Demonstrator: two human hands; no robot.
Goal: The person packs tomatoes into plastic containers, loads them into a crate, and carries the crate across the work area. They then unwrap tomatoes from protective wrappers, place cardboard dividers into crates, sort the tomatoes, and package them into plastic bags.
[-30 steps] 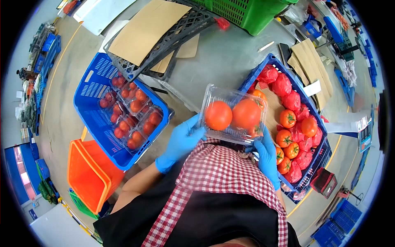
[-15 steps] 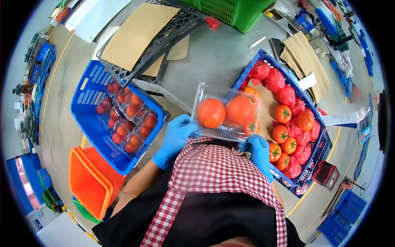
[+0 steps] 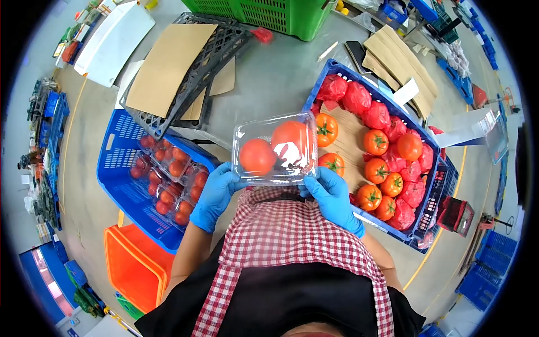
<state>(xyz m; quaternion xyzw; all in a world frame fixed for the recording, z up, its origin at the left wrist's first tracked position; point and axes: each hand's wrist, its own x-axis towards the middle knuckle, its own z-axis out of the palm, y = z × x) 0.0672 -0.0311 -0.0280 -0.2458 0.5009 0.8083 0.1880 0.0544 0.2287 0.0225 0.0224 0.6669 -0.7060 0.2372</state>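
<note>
A clear plastic box (image 3: 274, 174) with two large tomatoes (image 3: 257, 157) inside hangs level in front of the checked apron. My left hand (image 3: 215, 195), in a blue glove, grips its lower left corner. At the lower right corner my right hand (image 3: 332, 200), also gloved, holds it with thumb and fingers. Right of the box, a dark blue crate (image 3: 428, 205) holds loose tomatoes (image 3: 375, 142) and red-wrapped ones (image 3: 357, 97) around brown cardboard. On the left, a blue basket (image 3: 121, 185) contains several clear packs of tomatoes (image 3: 167, 196).
Black trays (image 3: 230, 42) with cardboard (image 3: 168, 67) on top lie at the back left of the metal table (image 3: 281, 73). A green crate (image 3: 269, 14) stands behind. Cardboard sheets (image 3: 407, 64) and a phone (image 3: 357, 54) are at the back right. An orange bin (image 3: 135, 269) is lower left.
The view has turned and shifted. The box, held in both hands, has moved left, clear of the dark blue crate's edge, and its plastic now reflects light over the right tomato.
</note>
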